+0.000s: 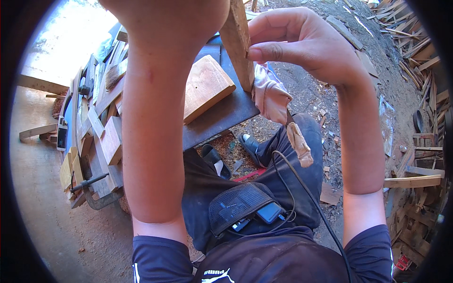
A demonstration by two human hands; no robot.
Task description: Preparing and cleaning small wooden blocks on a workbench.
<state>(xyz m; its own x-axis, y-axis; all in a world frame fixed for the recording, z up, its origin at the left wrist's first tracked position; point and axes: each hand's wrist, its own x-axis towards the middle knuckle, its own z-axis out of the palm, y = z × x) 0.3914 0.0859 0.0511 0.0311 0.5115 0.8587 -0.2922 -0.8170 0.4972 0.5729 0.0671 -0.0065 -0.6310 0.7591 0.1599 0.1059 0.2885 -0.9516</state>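
My right hand (pixel 306 45) is raised at the upper middle, its thumb and fingers closed on the right edge of an upright wooden board (pixel 238 45). My left hand (pixel 170 14) is at the top edge, beside the same board; its fingers are out of the picture, so its hold is hidden. The board's lower end comes down near the edge of a dark tabletop (pixel 222 118). A thick light wooden block (pixel 207 87) lies on that top, between my left forearm and the board. Below my right hand hangs a crumpled pinkish cloth (pixel 272 96).
Several wood offcuts (pixel 113 139), a brush (pixel 114 75) and a metal clamp (pixel 101 200) crowd the left side. A wrapped, handle-like piece (pixel 299 148) sticks out below the cloth. A dark cable (pixel 311 191) crosses my lap. Wood scraps (pixel 415 45) are heaped at the right.
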